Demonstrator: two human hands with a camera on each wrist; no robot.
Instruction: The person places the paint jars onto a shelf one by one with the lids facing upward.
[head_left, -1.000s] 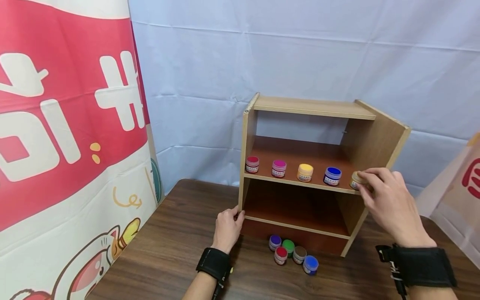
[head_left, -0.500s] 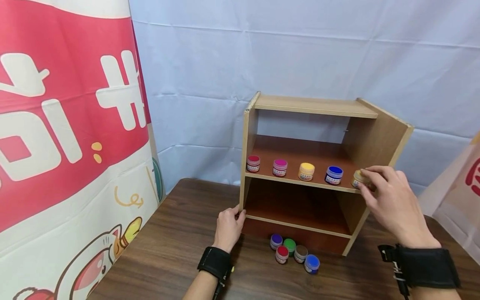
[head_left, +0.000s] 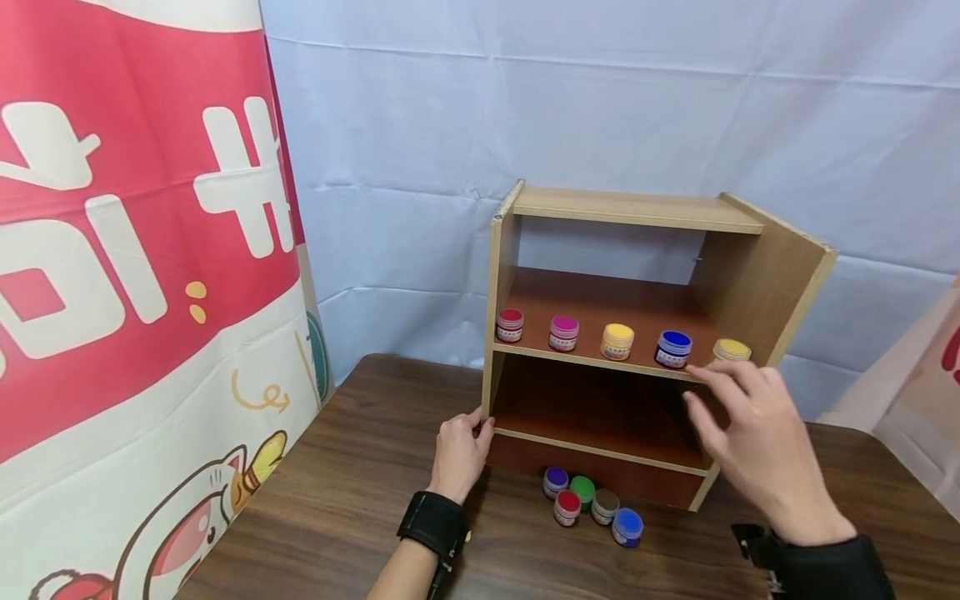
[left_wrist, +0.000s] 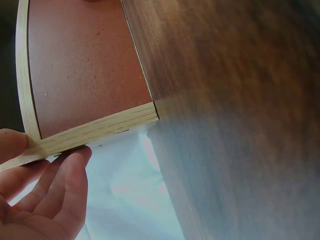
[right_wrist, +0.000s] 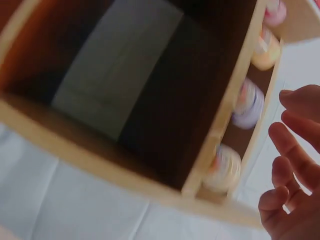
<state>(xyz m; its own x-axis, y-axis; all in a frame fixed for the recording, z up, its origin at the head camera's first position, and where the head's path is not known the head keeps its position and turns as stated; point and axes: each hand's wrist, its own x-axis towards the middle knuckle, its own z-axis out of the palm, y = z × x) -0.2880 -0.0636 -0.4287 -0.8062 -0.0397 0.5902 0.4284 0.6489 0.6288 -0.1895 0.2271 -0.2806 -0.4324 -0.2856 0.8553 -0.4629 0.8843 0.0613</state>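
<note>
My left hand [head_left: 459,457] grips the lower left side panel of a small wooden shelf unit [head_left: 637,211]. In the left wrist view the panel's pale edge [left_wrist: 100,127] lies between thumb and fingers. Holding nothing, my right hand [head_left: 765,442] hovers in front of the unit's right end with fingers apart. Along the middle shelf stand a red paint jar [head_left: 510,326], a magenta jar [head_left: 564,334], a yellow jar [head_left: 617,342], a dark blue jar [head_left: 673,349] and a pale yellow jar [head_left: 732,350], the last partly hidden by the right hand.
On the brown wooden table [head_left: 360,467] before the unit sit a purple jar [head_left: 556,479], a green jar [head_left: 582,492], a red jar [head_left: 567,507], a brown jar [head_left: 604,506] and a blue jar [head_left: 627,527]. A pale cloth [head_left: 390,167] hangs behind.
My right hand has let go of the pale yellow jar, which stays at the shelf's right end, and has moved down toward me. The left hand keeps its grip on the panel.
</note>
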